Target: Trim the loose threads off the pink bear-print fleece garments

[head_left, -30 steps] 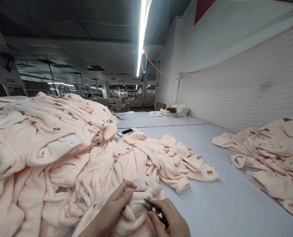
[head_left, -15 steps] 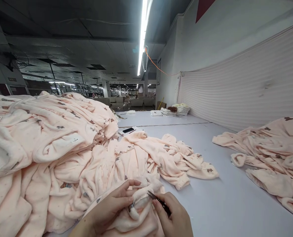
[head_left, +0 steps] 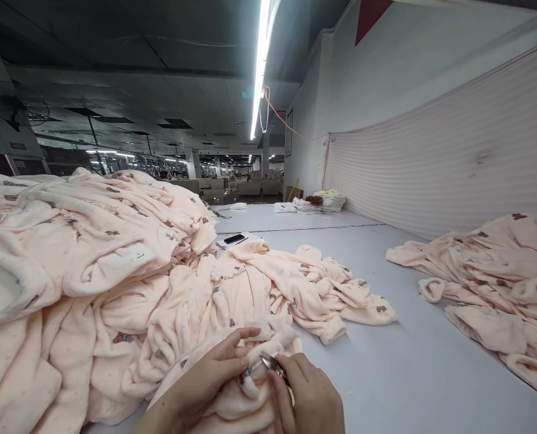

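Low in the head view, my left hand pinches a fold of a pale pink plush garment between thumb and fingers. My right hand is closed around small metal thread snips. The tip of the snips lies against the fold, just right of my left fingertips. My right palm and fingers hide the rest of the snips. The held garment bunches up beneath both hands and bears small printed figures.
A tall heap of pink garments fills the left side. Another pile lies at the right on the white table. Ahead are loose sleeves, a black phone and stacked white cloths.
My right hand and the snips have shifted slightly left and turned, so the metal now shines. My left hand keeps its pinch on the fold. The view has moved slightly.
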A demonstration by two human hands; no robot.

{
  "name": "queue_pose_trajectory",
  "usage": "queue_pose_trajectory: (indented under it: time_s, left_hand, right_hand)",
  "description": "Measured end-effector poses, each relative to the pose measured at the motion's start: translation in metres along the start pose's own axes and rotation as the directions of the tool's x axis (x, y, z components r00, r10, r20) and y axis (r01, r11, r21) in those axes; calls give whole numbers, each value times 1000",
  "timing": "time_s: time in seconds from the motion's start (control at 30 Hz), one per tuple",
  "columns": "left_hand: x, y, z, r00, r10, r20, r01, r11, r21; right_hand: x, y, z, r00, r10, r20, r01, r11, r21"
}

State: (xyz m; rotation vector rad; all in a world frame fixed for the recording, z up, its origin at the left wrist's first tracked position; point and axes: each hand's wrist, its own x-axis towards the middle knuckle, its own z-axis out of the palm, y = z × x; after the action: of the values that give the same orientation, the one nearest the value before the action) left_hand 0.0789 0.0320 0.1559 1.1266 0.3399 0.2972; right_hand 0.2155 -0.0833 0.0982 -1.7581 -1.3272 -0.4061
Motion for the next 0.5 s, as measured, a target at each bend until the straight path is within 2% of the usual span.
queue_pose_trajectory:
  time_s: [0.07,0.1,0.17,0.2,0.27,0.3,0.33,0.37,0.4,0.43,0.47,0.5]
  left_hand:
    - [0,1,3,1000,5,-11,-4,995,102]
    - [1,2,4,999,21,-39,-13,977,212]
    - [4,9,1,980,125,-154,-48,901,430]
    - [6,13,-3,949,219,-227,-86,873,481]
    - [11,22,-13,856,380,-350,-200,869,454]
    - [14,26,-18,819,418,-393,-260,881,395]
    - [15,28,-20,799,440,-411,-309,885,347]
    - [15,28,-19,815,444,-372,-319,880,351]
    - [14,27,-16,854,436,-284,-298,857,420]
    - [12,24,-9,894,414,-168,-267,796,543]
    - [9,21,-2,928,370,-44,-239,682,691]
    - [7,18,6,951,304,63,-222,524,822]
  right_hand:
    - [3,0,-2,994,107,37,-111,986,126]
    - [4,1,-4,983,172,69,-183,957,224]
    - [3,9,-8,945,293,145,-327,854,404]
    - [0,14,-10,920,343,188,-391,798,459]
    - [-8,26,-12,868,425,258,-496,702,511]
    - [-13,31,-11,842,458,286,-537,658,528]
    - [-17,35,-9,817,486,310,-572,610,549]
    - [-21,37,-6,794,508,334,-598,554,579]
    - [-24,38,-3,771,524,362,-620,489,614]
    - [-25,38,0,749,533,393,-638,418,647]
    - [-25,37,3,730,535,425,-650,354,672]
    - [-25,36,6,720,534,444,-654,308,691]
